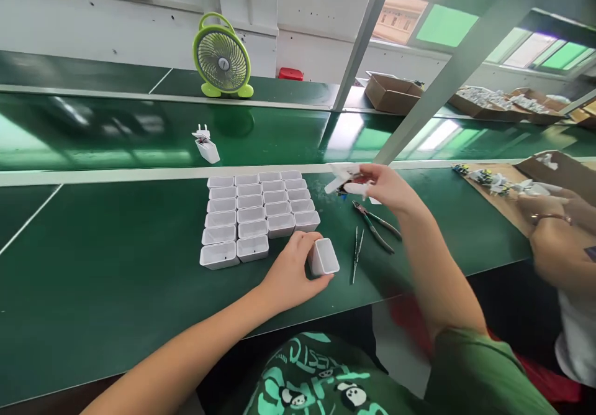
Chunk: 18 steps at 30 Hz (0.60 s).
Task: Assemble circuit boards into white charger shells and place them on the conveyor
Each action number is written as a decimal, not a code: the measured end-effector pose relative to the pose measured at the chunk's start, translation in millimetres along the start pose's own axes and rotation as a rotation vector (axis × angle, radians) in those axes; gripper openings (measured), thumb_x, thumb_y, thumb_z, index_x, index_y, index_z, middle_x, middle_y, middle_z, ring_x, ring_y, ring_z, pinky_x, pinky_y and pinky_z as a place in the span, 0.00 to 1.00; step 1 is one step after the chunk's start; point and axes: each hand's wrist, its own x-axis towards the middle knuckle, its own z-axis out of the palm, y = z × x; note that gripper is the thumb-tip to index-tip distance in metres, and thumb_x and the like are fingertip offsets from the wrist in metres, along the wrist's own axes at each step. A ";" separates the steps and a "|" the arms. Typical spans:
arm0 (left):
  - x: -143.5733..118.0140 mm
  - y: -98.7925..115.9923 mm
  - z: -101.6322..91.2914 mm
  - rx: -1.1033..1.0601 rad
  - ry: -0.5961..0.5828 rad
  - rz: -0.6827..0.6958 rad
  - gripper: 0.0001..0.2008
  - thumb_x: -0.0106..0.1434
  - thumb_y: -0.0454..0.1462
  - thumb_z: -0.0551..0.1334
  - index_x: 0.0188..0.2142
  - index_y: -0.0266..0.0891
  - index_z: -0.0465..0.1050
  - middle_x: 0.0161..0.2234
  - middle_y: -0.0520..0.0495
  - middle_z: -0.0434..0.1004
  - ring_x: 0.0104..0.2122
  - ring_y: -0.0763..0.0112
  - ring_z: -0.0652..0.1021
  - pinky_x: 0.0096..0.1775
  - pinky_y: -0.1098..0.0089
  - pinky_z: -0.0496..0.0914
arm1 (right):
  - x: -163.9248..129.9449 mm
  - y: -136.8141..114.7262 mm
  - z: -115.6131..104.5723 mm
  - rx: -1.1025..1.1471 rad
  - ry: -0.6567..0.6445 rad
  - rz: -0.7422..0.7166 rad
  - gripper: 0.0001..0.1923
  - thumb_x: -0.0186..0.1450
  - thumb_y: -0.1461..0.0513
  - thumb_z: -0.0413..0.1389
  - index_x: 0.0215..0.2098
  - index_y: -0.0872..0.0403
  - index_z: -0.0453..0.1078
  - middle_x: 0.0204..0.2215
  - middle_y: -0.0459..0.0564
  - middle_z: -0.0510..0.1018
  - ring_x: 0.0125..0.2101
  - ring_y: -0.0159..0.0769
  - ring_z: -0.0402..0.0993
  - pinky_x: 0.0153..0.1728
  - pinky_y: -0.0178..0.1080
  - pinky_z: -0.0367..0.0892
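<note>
Between the fingers and thumb of my left hand [291, 272] is a white plastic housing [325, 258], its open end facing up toward me. Farther forward and to the right, my right hand [384, 185] pinches a white charger part [345, 182] with small dark and blue components showing; motion blurs its edges. Just left of my hands, several open white housings [252, 214] stand packed in rows on the green table. Diagonal cutters [375, 225] and metal tweezers [357, 255] lie below my right hand.
A white plug adapter [205, 145] lies on the green belt [274, 138] beyond the table. Behind it stands a green fan [223, 61]. At right, a co-worker's hands [554, 213] are over a cardboard box [507, 200] of parts. A metal post [447, 79] slants upward.
</note>
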 end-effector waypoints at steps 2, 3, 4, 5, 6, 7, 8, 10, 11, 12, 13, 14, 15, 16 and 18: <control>0.1 2.2 -1.3 -0.148 0.035 0.054 0.29 0.58 0.36 0.68 0.56 0.45 0.61 0.52 0.44 0.66 0.49 0.63 0.74 0.49 0.62 0.74 | -46.1 -3.6 8.5 0.598 0.227 -0.211 0.28 0.57 0.50 0.65 0.54 0.48 0.71 0.47 0.51 0.80 0.44 0.44 0.79 0.45 0.45 0.74; 0.1 2.9 -1.9 -0.194 0.051 0.089 0.29 0.57 0.35 0.68 0.56 0.45 0.62 0.51 0.44 0.66 0.49 0.64 0.73 0.48 0.63 0.74 | -69.0 -6.9 17.2 0.787 0.307 -0.268 0.32 0.54 0.48 0.68 0.54 0.46 0.72 0.48 0.51 0.80 0.47 0.46 0.78 0.47 0.46 0.74; 0.1 3.4 -2.3 -0.225 0.064 0.134 0.30 0.56 0.34 0.69 0.56 0.45 0.62 0.51 0.44 0.66 0.49 0.64 0.73 0.48 0.64 0.74 | -90.4 -10.7 27.9 0.920 0.394 -0.295 0.31 0.53 0.49 0.69 0.54 0.45 0.73 0.49 0.50 0.80 0.48 0.46 0.78 0.48 0.46 0.74; 0.0 3.7 -2.8 -0.244 0.074 0.183 0.31 0.55 0.32 0.69 0.57 0.45 0.62 0.50 0.44 0.66 0.49 0.63 0.72 0.48 0.64 0.73 | -109.5 -14.6 39.6 0.997 0.440 -0.298 0.29 0.54 0.51 0.70 0.53 0.44 0.73 0.48 0.49 0.81 0.47 0.43 0.79 0.47 0.43 0.76; -0.2 3.9 -3.1 -0.252 0.082 0.231 0.32 0.54 0.32 0.69 0.57 0.45 0.62 0.50 0.43 0.66 0.50 0.63 0.71 0.48 0.64 0.73 | -125.6 -18.4 51.2 1.048 0.452 -0.267 0.29 0.55 0.52 0.70 0.54 0.44 0.73 0.48 0.48 0.81 0.48 0.42 0.79 0.47 0.41 0.76; -0.5 3.9 -3.3 -0.253 0.084 0.272 0.33 0.54 0.31 0.69 0.58 0.45 0.61 0.50 0.43 0.66 0.50 0.62 0.71 0.49 0.63 0.72 | -138.4 -21.5 61.8 1.060 0.453 -0.256 0.29 0.54 0.54 0.70 0.53 0.45 0.74 0.48 0.48 0.81 0.48 0.41 0.79 0.46 0.40 0.77; -0.8 3.9 -3.4 -0.250 0.081 0.305 0.34 0.54 0.31 0.69 0.58 0.45 0.61 0.49 0.43 0.66 0.50 0.62 0.71 0.50 0.62 0.72 | -148.0 -23.7 70.7 1.058 0.470 -0.260 0.29 0.54 0.54 0.71 0.53 0.46 0.74 0.48 0.48 0.81 0.48 0.41 0.79 0.46 0.39 0.77; -1.5 3.4 -3.0 -0.246 0.064 0.346 0.34 0.55 0.31 0.69 0.59 0.45 0.61 0.49 0.43 0.66 0.50 0.62 0.70 0.51 0.61 0.72 | -158.8 -24.9 82.3 1.015 0.488 -0.282 0.30 0.53 0.54 0.72 0.52 0.47 0.75 0.48 0.50 0.81 0.50 0.44 0.77 0.46 0.42 0.76; -1.8 2.9 -2.5 -0.246 0.050 0.360 0.34 0.55 0.32 0.69 0.59 0.45 0.61 0.49 0.43 0.65 0.49 0.62 0.71 0.51 0.61 0.72 | -161.2 -24.0 85.2 0.987 0.500 -0.294 0.30 0.52 0.53 0.72 0.52 0.48 0.75 0.47 0.51 0.81 0.51 0.46 0.76 0.47 0.44 0.76; -2.0 2.2 -1.9 -0.248 0.035 0.369 0.34 0.56 0.32 0.69 0.60 0.45 0.61 0.49 0.42 0.65 0.49 0.62 0.71 0.51 0.61 0.72 | -162.4 -22.4 86.6 0.956 0.504 -0.299 0.31 0.52 0.53 0.72 0.53 0.48 0.76 0.47 0.52 0.81 0.52 0.48 0.75 0.47 0.46 0.75; -2.2 1.4 -1.2 -0.252 0.023 0.376 0.35 0.56 0.32 0.69 0.61 0.45 0.61 0.49 0.42 0.64 0.49 0.62 0.71 0.51 0.61 0.72 | -162.9 -20.4 86.8 0.925 0.504 -0.295 0.31 0.52 0.53 0.72 0.53 0.48 0.75 0.46 0.53 0.81 0.51 0.50 0.75 0.46 0.48 0.75; -2.2 0.6 -0.6 -0.257 0.013 0.382 0.35 0.55 0.32 0.70 0.61 0.45 0.61 0.50 0.42 0.63 0.48 0.63 0.71 0.51 0.61 0.72 | -163.0 -18.3 86.3 0.897 0.504 -0.290 0.31 0.52 0.53 0.72 0.53 0.48 0.75 0.46 0.53 0.82 0.50 0.51 0.75 0.45 0.50 0.75; -2.1 -0.2 -0.2 -0.260 0.003 0.385 0.36 0.55 0.32 0.70 0.61 0.45 0.61 0.50 0.42 0.63 0.48 0.63 0.71 0.50 0.61 0.72 | -163.0 -16.3 85.3 0.873 0.503 -0.291 0.30 0.53 0.53 0.71 0.53 0.47 0.75 0.45 0.54 0.82 0.48 0.52 0.75 0.44 0.51 0.75; -1.9 -0.9 0.1 -0.263 -0.006 0.389 0.36 0.55 0.32 0.70 0.62 0.45 0.61 0.50 0.42 0.62 0.48 0.63 0.71 0.50 0.62 0.72 | -163.0 -14.6 84.2 0.848 0.495 -0.298 0.30 0.53 0.52 0.71 0.54 0.46 0.75 0.44 0.54 0.82 0.47 0.53 0.75 0.44 0.53 0.74; -1.7 -1.9 -0.1 -0.267 -0.014 0.399 0.36 0.56 0.32 0.70 0.62 0.45 0.61 0.49 0.42 0.62 0.48 0.63 0.71 0.49 0.63 0.73 | -163.0 -12.2 82.2 0.806 0.469 -0.320 0.31 0.54 0.51 0.70 0.55 0.45 0.75 0.43 0.53 0.82 0.47 0.53 0.74 0.45 0.55 0.73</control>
